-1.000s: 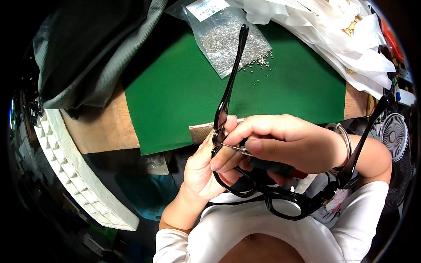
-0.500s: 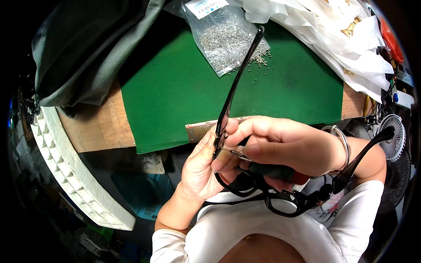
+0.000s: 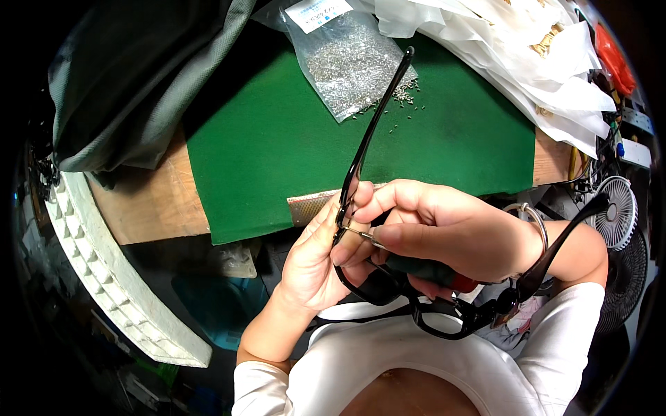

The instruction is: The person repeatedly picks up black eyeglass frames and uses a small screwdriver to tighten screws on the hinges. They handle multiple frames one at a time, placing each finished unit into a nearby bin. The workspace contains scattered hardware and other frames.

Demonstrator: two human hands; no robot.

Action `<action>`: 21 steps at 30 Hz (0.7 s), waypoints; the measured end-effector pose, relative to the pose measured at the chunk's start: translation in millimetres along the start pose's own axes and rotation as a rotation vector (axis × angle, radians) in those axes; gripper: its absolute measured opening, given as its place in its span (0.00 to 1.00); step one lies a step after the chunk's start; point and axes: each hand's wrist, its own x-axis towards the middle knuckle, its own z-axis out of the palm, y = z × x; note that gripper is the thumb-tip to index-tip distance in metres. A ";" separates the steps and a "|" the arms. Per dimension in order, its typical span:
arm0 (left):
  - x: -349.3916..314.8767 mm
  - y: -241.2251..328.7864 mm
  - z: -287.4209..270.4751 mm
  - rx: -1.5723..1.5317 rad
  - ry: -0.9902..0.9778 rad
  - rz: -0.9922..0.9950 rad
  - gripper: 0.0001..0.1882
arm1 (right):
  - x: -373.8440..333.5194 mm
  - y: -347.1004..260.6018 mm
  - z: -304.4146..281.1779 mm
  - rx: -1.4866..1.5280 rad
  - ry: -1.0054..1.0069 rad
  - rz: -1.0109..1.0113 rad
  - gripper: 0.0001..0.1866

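Note:
A black eyeglass frame (image 3: 375,118) is held above the near edge of the table, one temple pointing up and away, the lens rims hanging toward my chest. My left hand (image 3: 305,274) is closed around the frame at the hinge of that temple. In my right hand (image 3: 454,225) lies a screwdriver (image 3: 423,267) with a dark green body and a red end, mostly covered by the fingers. Its thin metal shaft reaches the hinge, where the tip meets the frame. Any screw there is too small to make out. The other temple (image 3: 555,253) passes over my right forearm.
A clear plastic bag (image 3: 347,66) of small metal screws lies on the green mat (image 3: 263,152), with loose screws (image 3: 404,91) beside it. White plastic wrapping (image 3: 499,59) is at the back right, dark fabric (image 3: 139,90) at the left. A small fan (image 3: 616,211) stands right.
The whole view has shifted slightly. Both hands keep their grip on the frame and screwdriver, and the shaft stays at the hinge.

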 end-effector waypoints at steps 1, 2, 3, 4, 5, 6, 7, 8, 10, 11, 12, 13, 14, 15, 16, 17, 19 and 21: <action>-0.3 1.0 0.2 -0.015 -0.040 -0.003 0.22 | 0.8 -1.8 0.5 -0.026 0.028 0.001 0.13; -0.6 1.5 0.2 -0.031 -0.081 -0.005 0.22 | 2.1 -2.6 -2.8 -0.077 -0.009 0.008 0.14; -2.1 2.0 0.3 -0.049 -0.123 -0.005 0.22 | 3.0 -2.9 -8.4 -0.131 -0.046 0.016 0.15; -7.3 2.6 0.0 0.006 -0.083 0.038 0.22 | 3.5 -4.9 -14.2 -0.240 -0.095 -0.010 0.16; -8.3 3.9 -2.0 -0.116 -0.214 0.097 0.22 | -1.5 -6.4 -17.1 -0.324 -0.063 -0.052 0.14; -12.9 7.6 -0.6 -0.146 -0.222 0.142 0.21 | -5.8 -5.6 -20.2 -0.406 0.035 -0.158 0.14; -17.3 11.5 2.7 -0.171 -0.234 0.194 0.20 | -6.3 -5.6 -25.3 -0.491 0.126 -0.276 0.14; -19.3 12.9 9.4 -0.136 -0.220 0.209 0.19 | -3.7 -5.8 -30.1 -0.563 0.236 -0.221 0.15; -15.4 16.2 18.2 -0.045 -0.256 0.192 0.18 | 7.2 7.4 -43.3 -0.754 0.339 -0.331 0.17; -14.4 17.6 20.0 -0.002 -0.258 0.191 0.18 | 14.9 14.5 -46.1 -0.880 0.330 -0.493 0.17; -13.0 19.9 20.0 -0.008 -0.280 0.201 0.18 | 13.9 12.4 -43.2 -0.860 0.355 -0.466 0.16; -15.4 20.8 17.8 -0.028 -0.272 0.213 0.18 | 14.6 12.0 -38.4 -0.828 0.378 -0.426 0.16; -17.5 21.9 16.0 -0.048 -0.262 0.222 0.18 | 15.5 10.4 -38.0 -0.827 0.377 -0.392 0.16; -19.1 22.9 14.8 -0.066 -0.252 0.229 0.19 | 17.7 9.3 -37.8 -0.819 0.367 -0.383 0.16; -18.8 24.0 15.2 -0.038 -0.245 0.224 0.18 | 17.9 8.8 -38.1 -0.809 0.365 -0.372 0.16; -17.7 26.0 16.7 -0.009 -0.237 0.217 0.17 | 17.9 8.5 -38.6 -0.796 0.365 -0.362 0.16; -15.7 27.2 17.7 0.002 -0.227 0.208 0.16 | 17.2 5.5 -35.3 -0.842 0.379 -0.339 0.17; -14.3 27.1 17.2 -0.035 -0.223 0.204 0.16 | 17.0 5.1 -34.6 -0.864 0.388 -0.342 0.17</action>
